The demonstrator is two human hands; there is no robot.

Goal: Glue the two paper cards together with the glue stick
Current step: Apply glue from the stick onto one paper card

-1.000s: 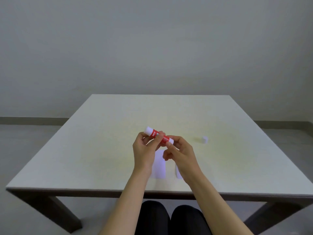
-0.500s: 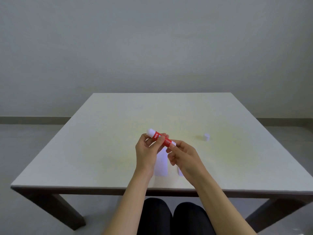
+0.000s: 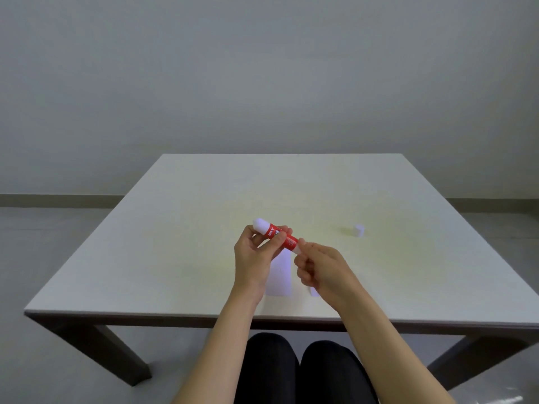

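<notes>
A red glue stick with white ends is held tilted above the table, its white far end pointing up and left. My left hand grips its red barrel. My right hand pinches the white near end with fingertips. Below the hands lies a white paper card flat on the table. A second white card shows only as a small corner under my right wrist; the rest is hidden.
A small white cap stands on the table to the right of the hands. The pale table has its front edge close to my knees. A bare wall stands behind.
Both hands with the glue stick stay in nearly the same place above the cards. My right fingers have shifted slightly on the stick's near end.
</notes>
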